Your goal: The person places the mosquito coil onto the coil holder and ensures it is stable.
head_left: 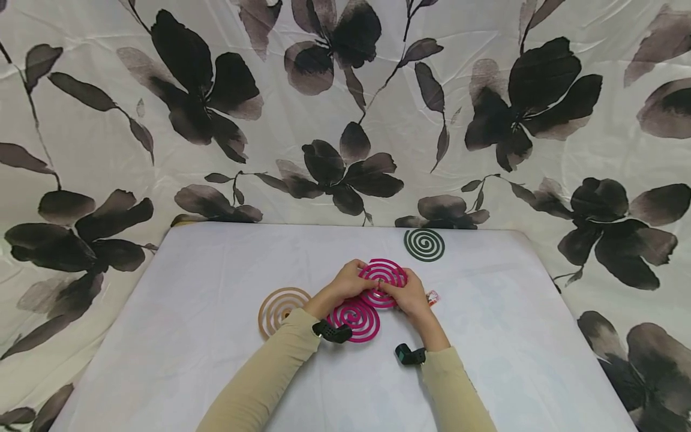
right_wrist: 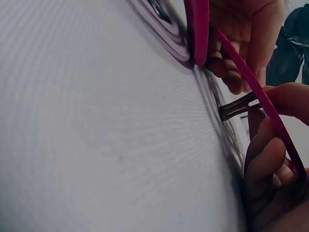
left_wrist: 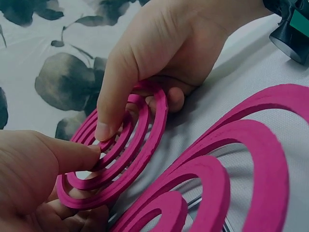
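Note:
Both hands hold a pink mosquito coil (head_left: 384, 268) above the white table. My left hand (head_left: 345, 282) pinches it from the left, thumb near the coil's centre. From the other side my right hand (head_left: 411, 297) grips it, its thumb meeting the left thumb at the middle. A small metal coil stand (right_wrist: 236, 107) sticks out from the coil's underside in the right wrist view. Below the left hand is a second pink coil (head_left: 353, 317), tilted and raised off the table in the right wrist view. Beside the left forearm lies a tan coil (head_left: 267, 307), partly hidden by the sleeve.
A green coil (head_left: 424, 245) lies at the table's far edge, right of centre. A small red and white wrapper (head_left: 433, 297) shows just beyond the right hand. Behind the white table (head_left: 216, 264) hangs a flower-patterned cloth (head_left: 432, 150).

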The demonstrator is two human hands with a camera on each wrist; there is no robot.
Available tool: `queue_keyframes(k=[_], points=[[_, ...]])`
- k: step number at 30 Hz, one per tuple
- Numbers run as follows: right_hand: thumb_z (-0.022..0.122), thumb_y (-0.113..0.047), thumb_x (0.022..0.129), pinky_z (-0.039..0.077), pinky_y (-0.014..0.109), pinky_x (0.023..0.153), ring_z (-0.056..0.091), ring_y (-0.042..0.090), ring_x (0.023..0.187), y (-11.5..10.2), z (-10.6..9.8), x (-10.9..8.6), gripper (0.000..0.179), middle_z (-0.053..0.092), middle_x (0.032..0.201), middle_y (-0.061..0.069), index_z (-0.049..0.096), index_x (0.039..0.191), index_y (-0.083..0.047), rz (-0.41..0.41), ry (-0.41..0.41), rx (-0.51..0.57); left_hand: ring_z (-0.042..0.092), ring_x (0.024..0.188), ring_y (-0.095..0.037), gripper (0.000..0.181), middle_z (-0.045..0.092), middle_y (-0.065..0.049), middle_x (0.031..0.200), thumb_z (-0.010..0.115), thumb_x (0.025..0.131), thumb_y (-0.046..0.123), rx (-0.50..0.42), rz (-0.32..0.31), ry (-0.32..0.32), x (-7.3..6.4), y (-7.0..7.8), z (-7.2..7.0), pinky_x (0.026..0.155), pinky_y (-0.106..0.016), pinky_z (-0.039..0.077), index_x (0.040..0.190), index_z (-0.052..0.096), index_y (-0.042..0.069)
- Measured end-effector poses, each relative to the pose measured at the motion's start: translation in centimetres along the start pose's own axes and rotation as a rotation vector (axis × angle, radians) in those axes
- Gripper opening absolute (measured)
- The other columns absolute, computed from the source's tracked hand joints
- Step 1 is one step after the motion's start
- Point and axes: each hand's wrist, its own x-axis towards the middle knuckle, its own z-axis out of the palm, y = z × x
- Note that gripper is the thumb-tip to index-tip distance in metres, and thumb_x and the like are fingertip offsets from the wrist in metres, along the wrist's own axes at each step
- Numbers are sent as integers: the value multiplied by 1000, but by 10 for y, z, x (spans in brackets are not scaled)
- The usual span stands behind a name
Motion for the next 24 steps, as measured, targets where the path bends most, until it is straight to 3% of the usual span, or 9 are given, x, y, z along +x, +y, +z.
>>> queue_keyframes(k=[11, 24], points=[[79, -23, 82, 39, 25, 42, 43, 13, 46, 0, -1, -2, 55, 60, 105, 17, 49, 123, -3, 20, 16, 18, 56, 91, -19, 44, 60, -11, 102, 79, 81, 18, -16, 26, 8, 1, -2, 0, 75, -29, 46, 114, 56, -1], [79, -26, 82, 40, 24, 44, 44, 12, 49, 2, -1, -3, 56, 59, 106, 17, 50, 123, -2, 22, 25, 21, 55, 89, -18, 43, 60, -10, 99, 79, 80, 18, -30, -5, 15, 0, 0, 1, 72, -27, 45, 110, 57, -1]])
